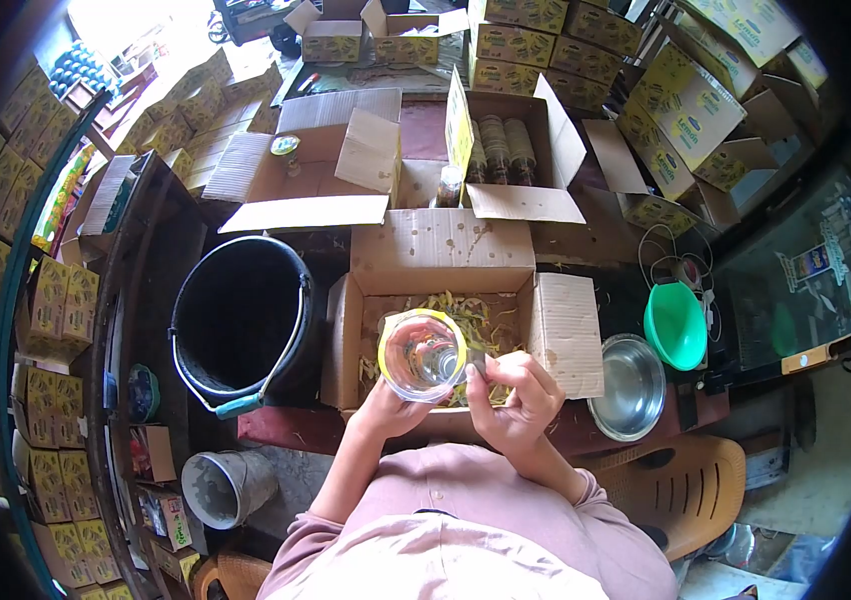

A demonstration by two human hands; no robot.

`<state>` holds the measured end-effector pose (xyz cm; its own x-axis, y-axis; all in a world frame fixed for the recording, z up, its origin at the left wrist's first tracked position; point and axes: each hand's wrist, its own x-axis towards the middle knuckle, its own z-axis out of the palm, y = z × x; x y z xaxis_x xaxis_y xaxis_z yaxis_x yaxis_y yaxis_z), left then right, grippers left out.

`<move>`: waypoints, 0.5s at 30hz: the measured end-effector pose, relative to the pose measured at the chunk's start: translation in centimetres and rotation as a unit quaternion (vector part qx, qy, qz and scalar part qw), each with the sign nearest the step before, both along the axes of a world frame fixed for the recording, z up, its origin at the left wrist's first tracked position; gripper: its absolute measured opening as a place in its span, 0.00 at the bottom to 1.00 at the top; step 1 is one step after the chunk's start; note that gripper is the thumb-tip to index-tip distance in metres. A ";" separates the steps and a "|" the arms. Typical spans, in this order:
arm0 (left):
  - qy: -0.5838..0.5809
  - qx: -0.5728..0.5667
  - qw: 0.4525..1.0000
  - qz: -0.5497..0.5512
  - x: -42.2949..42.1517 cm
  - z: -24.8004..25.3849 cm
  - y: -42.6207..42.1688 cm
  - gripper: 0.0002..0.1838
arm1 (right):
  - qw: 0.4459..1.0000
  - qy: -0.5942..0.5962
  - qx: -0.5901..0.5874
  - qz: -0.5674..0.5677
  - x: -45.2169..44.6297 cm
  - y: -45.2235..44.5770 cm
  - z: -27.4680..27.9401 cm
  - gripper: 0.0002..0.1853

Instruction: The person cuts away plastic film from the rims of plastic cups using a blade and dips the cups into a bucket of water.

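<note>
My left hand (392, 412) is closed around a clear plastic cup (424, 360), whose open mouth faces me. A yellow band (383, 347) runs round its rim. My right hand (518, 402) pinches a small, flat grey blade-like piece (478, 363) against the right side of the rim; its exact kind is too small to tell. Both hands are over an open cardboard box (344, 340), with thin yellow strips (476, 325) scattered inside it.
A black bucket (186, 300) stands left of the box. At the right are a steel bowl (631, 385) and a green bowl (674, 325). Behind are an open carton (316, 175) and another carton (526, 205) holding stacked cups. A plastic chair (686, 480) is at my right.
</note>
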<state>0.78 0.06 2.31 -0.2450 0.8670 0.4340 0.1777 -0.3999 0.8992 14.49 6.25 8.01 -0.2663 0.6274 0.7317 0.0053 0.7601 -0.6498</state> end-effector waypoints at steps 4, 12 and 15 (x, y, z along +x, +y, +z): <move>0.067 -0.010 0.998 0.009 -0.3 -0.2 -0.4 0.37 | 1.000 -0.011 -0.002 0.010 0.1 0.0 0.0 0.09; 0.108 -0.014 0.994 0.028 0.0 0.1 -0.5 0.37 | 1.000 -0.017 -0.002 -0.001 -0.1 0.0 -0.6 0.10; 0.158 -0.013 0.987 0.018 -0.1 0.2 -0.8 0.38 | 1.000 -0.024 0.010 -0.016 -0.1 0.1 -0.5 0.10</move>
